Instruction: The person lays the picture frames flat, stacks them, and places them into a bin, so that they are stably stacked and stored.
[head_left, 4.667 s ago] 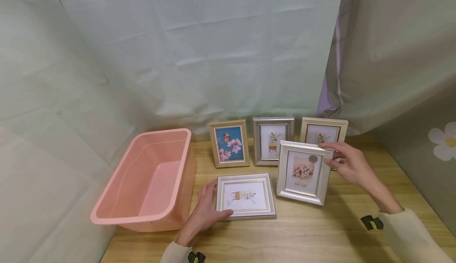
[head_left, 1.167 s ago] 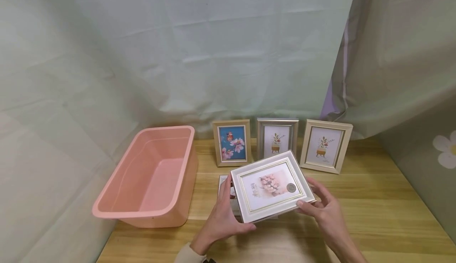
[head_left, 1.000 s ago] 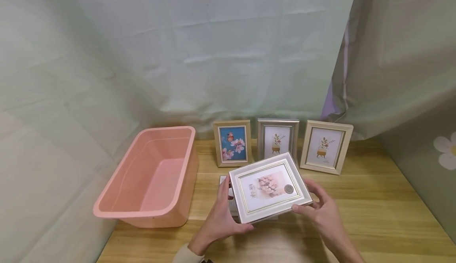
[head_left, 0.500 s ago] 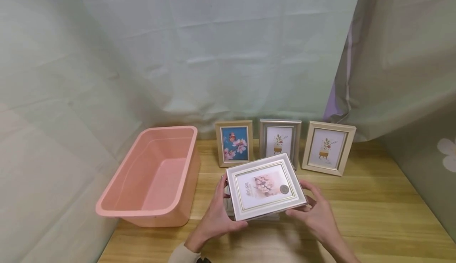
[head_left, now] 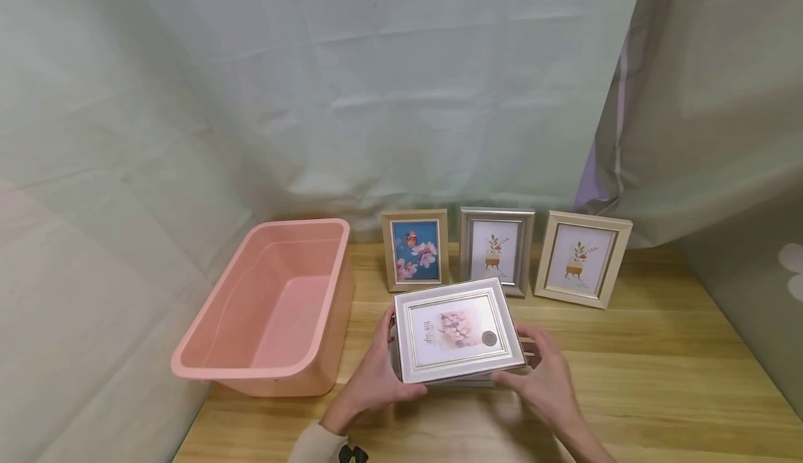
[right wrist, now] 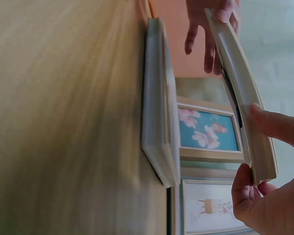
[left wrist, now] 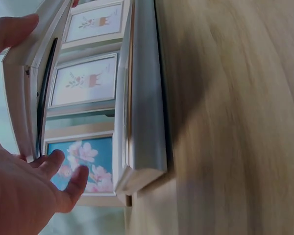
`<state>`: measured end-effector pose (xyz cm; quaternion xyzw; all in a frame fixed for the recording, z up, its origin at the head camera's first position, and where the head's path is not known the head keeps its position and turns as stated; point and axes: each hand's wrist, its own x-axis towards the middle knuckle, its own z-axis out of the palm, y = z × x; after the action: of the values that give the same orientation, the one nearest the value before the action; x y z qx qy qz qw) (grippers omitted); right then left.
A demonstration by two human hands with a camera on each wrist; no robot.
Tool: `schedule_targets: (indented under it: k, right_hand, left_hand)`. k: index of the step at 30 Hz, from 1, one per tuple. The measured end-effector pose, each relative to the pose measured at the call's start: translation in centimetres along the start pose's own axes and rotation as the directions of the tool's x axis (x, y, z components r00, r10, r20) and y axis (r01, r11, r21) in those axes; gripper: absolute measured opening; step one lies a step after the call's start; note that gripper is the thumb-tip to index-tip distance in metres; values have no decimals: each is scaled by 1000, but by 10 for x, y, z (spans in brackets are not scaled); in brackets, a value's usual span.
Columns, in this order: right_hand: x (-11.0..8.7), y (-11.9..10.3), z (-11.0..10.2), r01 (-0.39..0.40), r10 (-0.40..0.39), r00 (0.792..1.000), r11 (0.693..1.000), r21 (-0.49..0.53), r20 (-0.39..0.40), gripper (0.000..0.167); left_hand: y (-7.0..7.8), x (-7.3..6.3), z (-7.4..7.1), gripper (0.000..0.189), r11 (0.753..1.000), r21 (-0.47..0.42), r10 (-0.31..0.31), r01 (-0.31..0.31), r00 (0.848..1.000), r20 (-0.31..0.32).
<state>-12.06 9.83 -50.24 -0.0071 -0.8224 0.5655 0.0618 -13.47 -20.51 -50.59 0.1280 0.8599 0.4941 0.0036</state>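
Note:
A white picture frame (head_left: 454, 330) with a pink flower print is held up level-ish, slightly turned, between both hands. My left hand (head_left: 375, 377) grips its left end, thumb at the near edge. With thumb and fingers my right hand (head_left: 546, 381) pinches the near right corner. Under it a silver-white picture frame (left wrist: 149, 93) lies flat on the table, mostly hidden in the head view. The right wrist view shows a gap between the held frame (right wrist: 245, 98) and the flat frame (right wrist: 156, 107).
Behind stand three frames: a gold one (head_left: 415, 249) with a blue blossom picture, a silver one (head_left: 497, 248) and a cream one (head_left: 583, 259) with plant prints. At left sits a pink plastic basin (head_left: 263, 309) on the wooden table (head_left: 665, 379). Cloth curtains (head_left: 401, 100) hang behind.
The flower-print frame, upright in the right hand at first, has been turned sideways and taken by both hands over the flat frame. Lately it has moved slightly left and levelled out.

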Motion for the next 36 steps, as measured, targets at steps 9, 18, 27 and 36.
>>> schedule_targets:
  k: [9,18,27,36]
  right_hand:
    - [-2,4,14,-51,51,999,998,-35,7,94]
    - [-1,11,24,-82,82,996,997,2,28,86]
    - [1,21,34,-83,85,995,996,-46,44,87]
    - [4,25,40,-70,74,996,995,-68,59,86]
  left_hand:
    - [-13,3,-4,153,995,74,-75,72,997,36]
    - [-28,4,-5,153,991,83,-108,102,992,70]
    - [-39,3,-5,154,985,126,-128,116,988,90]
    - [-47,7,-5,155,985,130,-125,114,988,87]
